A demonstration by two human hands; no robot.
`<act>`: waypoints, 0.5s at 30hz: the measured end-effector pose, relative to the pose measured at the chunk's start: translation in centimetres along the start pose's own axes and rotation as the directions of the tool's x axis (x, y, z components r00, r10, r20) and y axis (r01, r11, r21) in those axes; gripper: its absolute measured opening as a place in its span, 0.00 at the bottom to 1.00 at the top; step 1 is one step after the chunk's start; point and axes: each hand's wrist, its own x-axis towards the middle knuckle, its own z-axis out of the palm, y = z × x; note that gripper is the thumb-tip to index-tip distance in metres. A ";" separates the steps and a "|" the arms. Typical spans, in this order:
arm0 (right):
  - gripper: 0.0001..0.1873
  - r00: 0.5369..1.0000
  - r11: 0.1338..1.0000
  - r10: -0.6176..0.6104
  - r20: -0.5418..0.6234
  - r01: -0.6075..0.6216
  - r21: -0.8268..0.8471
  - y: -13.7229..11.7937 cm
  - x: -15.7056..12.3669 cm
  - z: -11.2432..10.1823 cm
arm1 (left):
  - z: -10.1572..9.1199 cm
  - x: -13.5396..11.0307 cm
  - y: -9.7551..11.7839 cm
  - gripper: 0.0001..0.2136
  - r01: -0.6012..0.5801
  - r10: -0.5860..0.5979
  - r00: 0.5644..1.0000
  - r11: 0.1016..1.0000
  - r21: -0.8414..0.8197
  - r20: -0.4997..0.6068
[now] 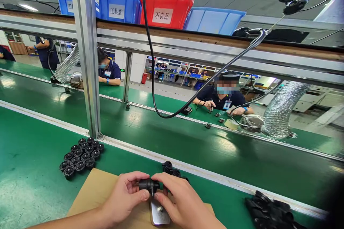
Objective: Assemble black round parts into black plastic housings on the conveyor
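Between my two hands is a small black cylindrical plastic part (146,184) with a short side stub. My left hand (125,195) pinches its left end with thumb and fingers. The fingers of my right hand (178,196) close around its right end. Just below the part lies a flat metal plate (159,214) with a small raised stud, partly covered by my right hand. Beneath both hands is a sheet of brown cardboard (92,195). Several more black parts (168,166) stand right behind my right hand.
Several round black parts (80,157) stand in rows at left. A pile of black parts (268,209) lies at right. Beyond a metal post (90,61) runs a green conveyor belt (172,128). A black cable (152,61) hangs in front. A co-worker (224,96) sits opposite.
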 end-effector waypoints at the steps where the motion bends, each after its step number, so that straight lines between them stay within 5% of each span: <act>1: 0.17 1.000 1.000 0.028 0.002 -0.028 -0.011 0.0 0.0 0.1 | 0.1 0.0 0.0 0.23 -0.005 0.005 1.000 1.000 -0.004 0.002; 10: 0.20 0.998 0.998 -0.067 -0.006 0.067 -0.018 0.2 0.2 0.5 | 0.1 0.1 0.1 0.22 -0.008 0.008 1.000 1.000 -0.018 0.010; 15: 0.15 0.999 0.996 0.045 -0.002 -0.045 -0.081 0.2 -0.1 0.8 | 0.3 0.0 0.3 0.21 -0.009 0.009 1.000 1.000 -0.014 0.018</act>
